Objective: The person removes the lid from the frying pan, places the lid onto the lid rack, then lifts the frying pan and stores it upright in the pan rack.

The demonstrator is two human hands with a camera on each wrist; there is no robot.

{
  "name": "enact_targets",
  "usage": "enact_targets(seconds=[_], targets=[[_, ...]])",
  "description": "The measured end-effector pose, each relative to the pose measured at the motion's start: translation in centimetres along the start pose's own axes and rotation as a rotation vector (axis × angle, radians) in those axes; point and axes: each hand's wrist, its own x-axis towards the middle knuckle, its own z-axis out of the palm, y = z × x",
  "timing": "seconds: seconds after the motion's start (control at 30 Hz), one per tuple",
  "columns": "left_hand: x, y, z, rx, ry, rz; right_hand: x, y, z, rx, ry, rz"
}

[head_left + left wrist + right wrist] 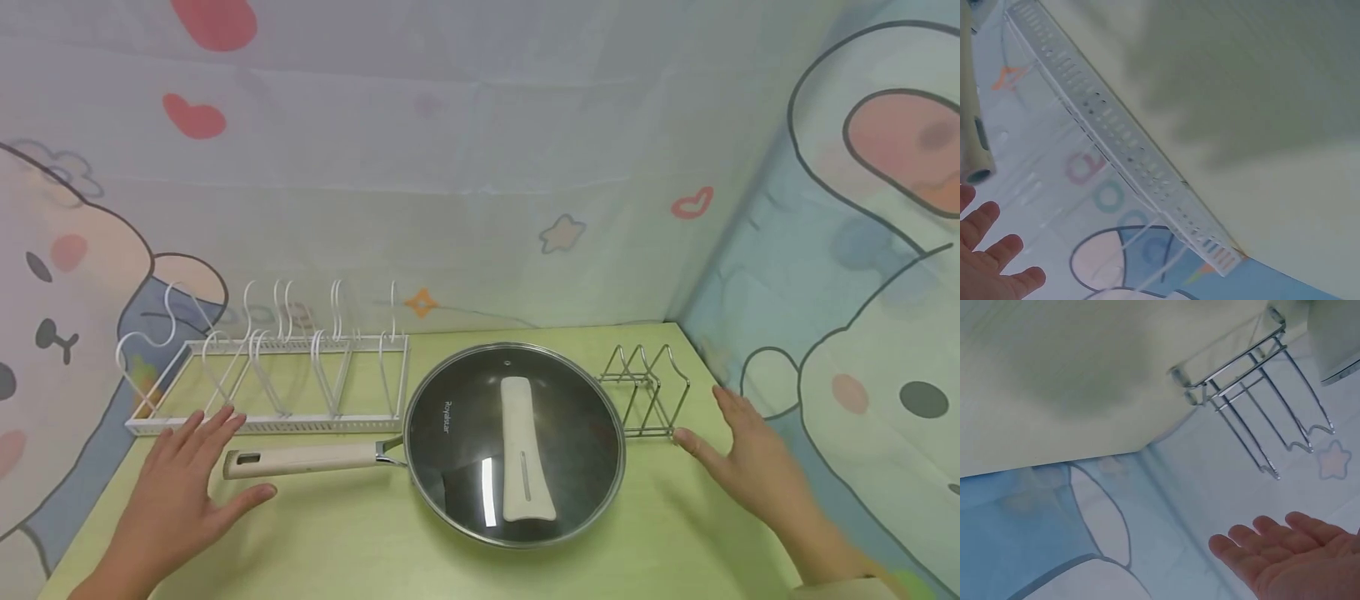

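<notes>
Running downward, "Royalstar" lettering marks the glass lid.

head view: the lidded pan seemingly hides part of the metal rack.

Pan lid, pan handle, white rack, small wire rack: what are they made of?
Pan lid: likely glass, glossy; sharp bright reflection.
Pan handle: probably plastic, matte cream; smooth, moulded look.
White rack: likely painted metal, maybe plastic-coated; thin bent rods, perforated rails.
Small wire rack: bare metal, perhaps chromed or stainless steel; silvery shine on thin wires.
</notes>
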Motion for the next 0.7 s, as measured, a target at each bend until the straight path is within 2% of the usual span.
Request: enact_targets(seconds=[0.37, 0.57, 0.7], targets=[[1.5, 3.7, 0.2, 0.057, 0.027, 0.125, -0.3, -3.5, -0.2, 0.080, 0.304, -0.032], [2.3, 5.8, 0.5, 0.077, -0.008, 0.158, -0.4, -6.3, 0.0, 0.136, 0.469, -0.184], [2.7, 6.8, 0.9, 0.091, -0.045, 0.171, -0.4, -8.2, 0.3, 0.132, 0.493, -0.280]])
